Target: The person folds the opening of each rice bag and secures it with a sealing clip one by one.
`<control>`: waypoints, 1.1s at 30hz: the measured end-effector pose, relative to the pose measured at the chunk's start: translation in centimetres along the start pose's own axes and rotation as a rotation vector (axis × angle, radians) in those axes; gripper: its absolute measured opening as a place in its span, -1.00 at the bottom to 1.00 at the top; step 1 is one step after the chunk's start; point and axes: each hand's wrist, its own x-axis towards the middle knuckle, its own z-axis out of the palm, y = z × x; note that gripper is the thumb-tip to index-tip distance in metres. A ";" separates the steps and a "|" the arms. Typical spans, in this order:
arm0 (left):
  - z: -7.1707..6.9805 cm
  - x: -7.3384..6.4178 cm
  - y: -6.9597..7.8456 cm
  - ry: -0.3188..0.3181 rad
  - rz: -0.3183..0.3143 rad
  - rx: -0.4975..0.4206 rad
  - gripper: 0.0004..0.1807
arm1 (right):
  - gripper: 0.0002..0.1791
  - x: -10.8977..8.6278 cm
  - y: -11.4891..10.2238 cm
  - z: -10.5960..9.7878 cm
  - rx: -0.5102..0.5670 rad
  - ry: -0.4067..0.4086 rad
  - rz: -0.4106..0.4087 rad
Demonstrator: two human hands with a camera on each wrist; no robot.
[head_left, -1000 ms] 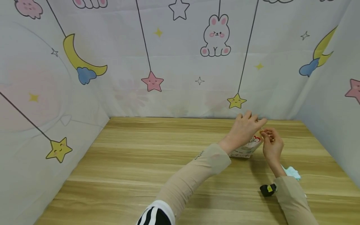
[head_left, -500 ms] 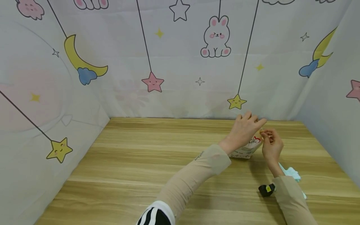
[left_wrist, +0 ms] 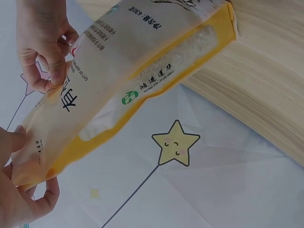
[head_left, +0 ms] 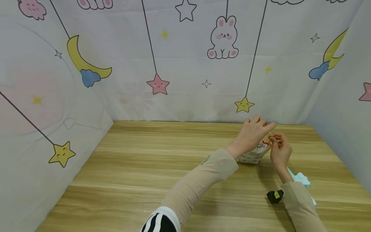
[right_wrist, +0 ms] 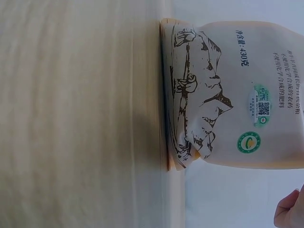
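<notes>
A white and yellow printed food bag (head_left: pixel 251 157) stands upright on the table at the back right. Through its clear window, in the left wrist view, white contents show. My left hand (head_left: pixel 251 134) reaches over the bag and pinches its top end between thumb and fingers, as the left wrist view shows. Just right of it, my right hand (head_left: pixel 281 150) pinches the bag's upper edge. The right wrist view shows the bag's lower front (right_wrist: pixel 228 95) with drawn mountains and animals, and a fingertip (right_wrist: pixel 287 211) at the edge.
A light blue item (head_left: pixel 301 178), perhaps cloth, lies partly hidden behind my right forearm. A small black object (head_left: pixel 274 196) with a yellow mark sits at my right cuff. Printed fabric walls (head_left: pixel 185 64) enclose the wooden table (head_left: pixel 145 161) at back and sides.
Both hands hold almost the same place on the bag. My right forearm has shifted very slightly left, so more of the light blue item shows.
</notes>
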 end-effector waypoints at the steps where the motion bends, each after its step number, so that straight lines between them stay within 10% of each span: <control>1: 0.0 0.0 0.0 -0.004 0.003 -0.001 -0.57 | -0.85 0.0 -0.1 0.0 0.001 0.000 -0.004; 16: -0.1 -0.1 0.0 -0.010 0.007 -0.009 -0.64 | -0.90 0.5 3.6 0.3 -0.048 0.016 -0.020; 33: 0.0 -0.2 -0.1 -0.022 0.003 -0.013 -0.70 | -0.83 -0.7 0.1 -0.6 -0.041 -0.014 -0.106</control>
